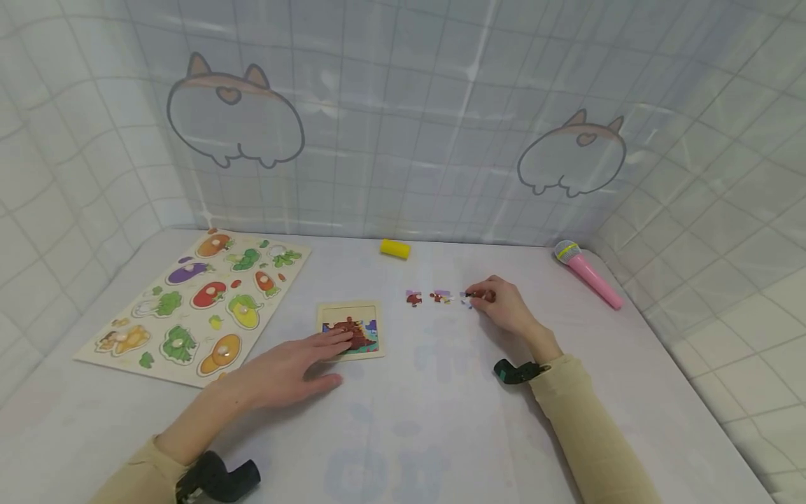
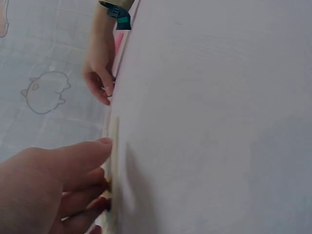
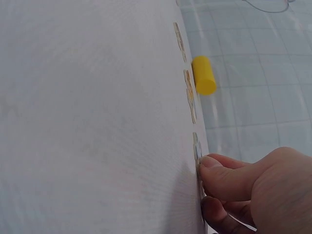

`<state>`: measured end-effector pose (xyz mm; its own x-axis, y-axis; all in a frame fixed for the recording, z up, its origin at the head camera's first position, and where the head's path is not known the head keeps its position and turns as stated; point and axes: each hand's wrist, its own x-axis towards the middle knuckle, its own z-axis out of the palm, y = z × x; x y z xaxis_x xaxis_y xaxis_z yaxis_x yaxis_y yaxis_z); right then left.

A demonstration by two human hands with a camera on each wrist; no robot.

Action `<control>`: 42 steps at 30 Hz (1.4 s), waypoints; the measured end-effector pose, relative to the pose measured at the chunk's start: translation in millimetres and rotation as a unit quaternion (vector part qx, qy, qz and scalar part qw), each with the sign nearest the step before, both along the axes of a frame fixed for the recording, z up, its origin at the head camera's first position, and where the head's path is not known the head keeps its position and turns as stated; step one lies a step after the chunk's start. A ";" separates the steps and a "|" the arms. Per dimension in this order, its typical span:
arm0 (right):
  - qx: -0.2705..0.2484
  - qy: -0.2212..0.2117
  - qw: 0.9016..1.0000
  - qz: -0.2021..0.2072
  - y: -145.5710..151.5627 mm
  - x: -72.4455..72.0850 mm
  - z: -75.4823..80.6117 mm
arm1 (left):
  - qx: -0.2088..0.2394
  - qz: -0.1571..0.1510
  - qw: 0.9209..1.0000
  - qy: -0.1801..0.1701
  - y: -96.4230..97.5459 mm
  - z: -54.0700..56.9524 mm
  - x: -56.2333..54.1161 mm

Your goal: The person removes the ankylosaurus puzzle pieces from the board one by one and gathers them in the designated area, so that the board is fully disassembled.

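A small wooden jigsaw board (image 1: pixel 327 311), partly filled with a brown animal picture, lies in front of me. My left hand (image 1: pixel 283 371) rests its straight fingers on the board's lower left part, hiding some of the picture; the thumb is on the table side. Farther right, my right hand (image 1: pixel 506 304) pinches a brown jigsaw piece (image 1: pixel 484 295) between thumb and fingers, low at the tabletop. Left of those fingertips a pale blue-white piece (image 1: pixel 465 300) lies flat, then a brown and purple piece (image 1: pixel 441 297) and a dark red-brown piece (image 1: pixel 413 298), all in a row.
A large vegetable peg puzzle (image 1: pixel 151 350) lies at the left. A yellow cylinder (image 1: pixel 394 248) is at the back, near the tile-patterned backdrop (image 1: pixel 403 140). At the far right lies a pink toy microphone (image 1: pixel 592 278). White cloth (image 1: pixel 441 406) covers the table.
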<state>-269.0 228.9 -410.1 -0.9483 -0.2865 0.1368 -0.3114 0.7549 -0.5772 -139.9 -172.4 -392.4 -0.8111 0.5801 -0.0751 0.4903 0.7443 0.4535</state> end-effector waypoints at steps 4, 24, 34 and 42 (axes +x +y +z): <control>0.001 -0.001 1.000 0.002 -0.4 -1.3 0.1 | -0.016 0.013 1.000 -0.003 -4.6 7.8 3.2; -0.011 0.010 1.000 -0.001 3.5 -0.9 4.2 | -0.030 0.006 0.999 -0.019 0.2 9.0 1.7; -0.051 0.032 0.997 0.048 -52.5 16.7 15.1 | -0.031 -0.013 0.999 0.000 -12.3 7.2 11.7; -0.048 -0.001 0.981 0.186 -144.9 34.4 21.4 | -0.031 -0.014 0.999 -0.001 -19.3 12.6 11.1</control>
